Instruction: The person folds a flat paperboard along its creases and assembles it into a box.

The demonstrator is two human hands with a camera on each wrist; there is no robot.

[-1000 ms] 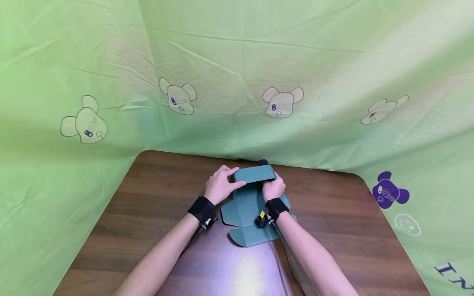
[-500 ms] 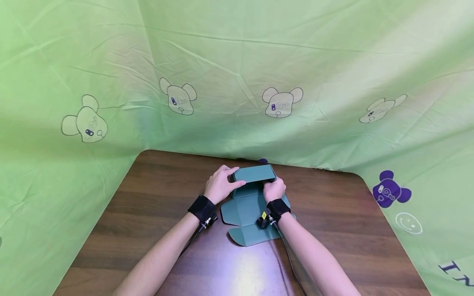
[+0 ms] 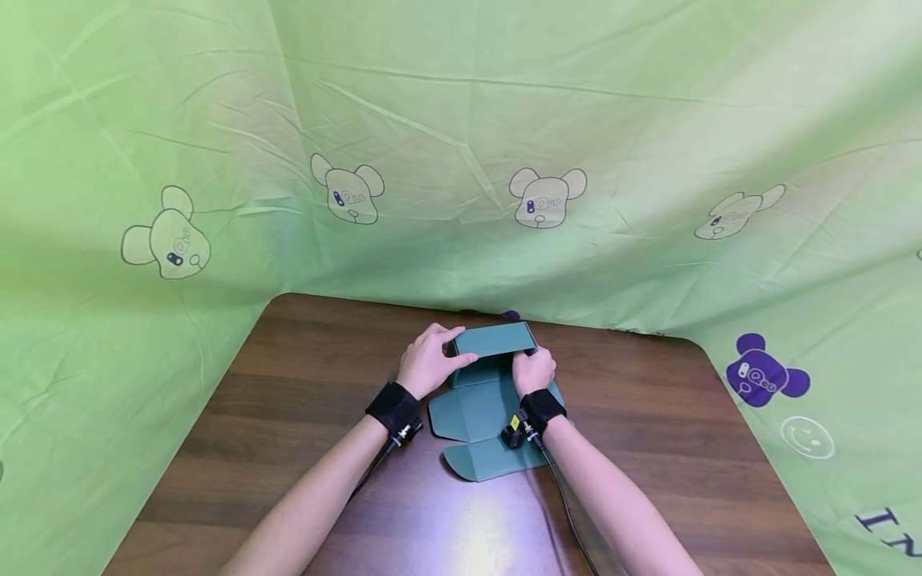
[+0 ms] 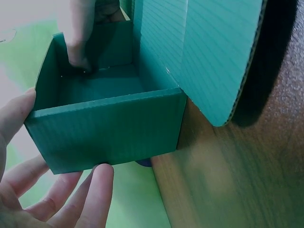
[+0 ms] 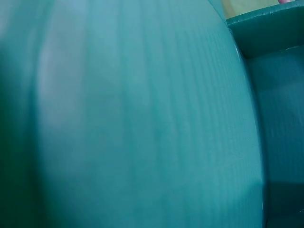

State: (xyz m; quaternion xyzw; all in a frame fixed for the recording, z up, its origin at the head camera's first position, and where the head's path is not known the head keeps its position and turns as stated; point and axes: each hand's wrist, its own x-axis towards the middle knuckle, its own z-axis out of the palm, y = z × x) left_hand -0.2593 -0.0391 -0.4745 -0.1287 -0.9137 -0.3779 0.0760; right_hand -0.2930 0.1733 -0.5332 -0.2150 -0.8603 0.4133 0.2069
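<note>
Holding: you are bracing a green cardboard box (image 3: pixel 484 376) on the table (image 3: pixel 302 376).
Left hand (image 3: pixel 426 362): fingers curled, gripping the left wall.
Right hand (image 3: pixel 533 370): gripping the right wall.

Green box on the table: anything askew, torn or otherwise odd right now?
Nothing stands out. The green box is only part-folded, its lid flap lying flat on the table. The left hand and right hand hold the raised walls; no tears or crushing show.

Even overhead light is glaring off the wooden table (image 3: pixel 475 528) at six o'clock. Wrist views are blurring; head-view edges are bending.
</note>
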